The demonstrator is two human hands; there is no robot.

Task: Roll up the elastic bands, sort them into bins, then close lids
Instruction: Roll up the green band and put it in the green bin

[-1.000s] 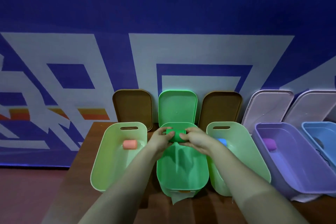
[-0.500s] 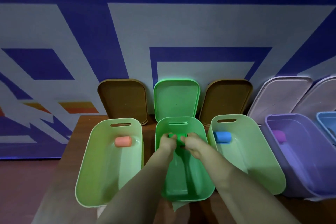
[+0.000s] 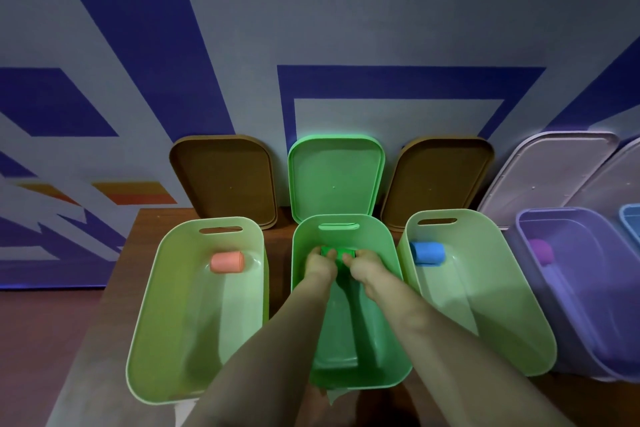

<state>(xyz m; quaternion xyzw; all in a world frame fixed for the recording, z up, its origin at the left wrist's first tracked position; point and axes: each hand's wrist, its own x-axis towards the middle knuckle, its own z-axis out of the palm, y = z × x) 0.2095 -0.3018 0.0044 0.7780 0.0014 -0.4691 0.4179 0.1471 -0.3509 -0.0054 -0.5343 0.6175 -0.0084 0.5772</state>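
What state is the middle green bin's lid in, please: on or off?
Off. The green lid leans against the wall behind the green bin, whose top is open.

Brown wooden table [image 3: 131, 270], open bins [image 3: 166, 322] in a row on it, lids [image 3: 225, 180] propped at back

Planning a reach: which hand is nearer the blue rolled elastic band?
Right. The right hand is just left of the blue rolled elastic band; the left hand, farther left.

On the brown wooden worktop [image 3: 277, 243], a bright green plastic bin [image 3: 381, 236] is flanked by a left pale green plastic bin [image 3: 145, 340] and a right pale green plastic bin [image 3: 519, 322]; a green plastic lid [image 3: 336, 177] is propped behind.
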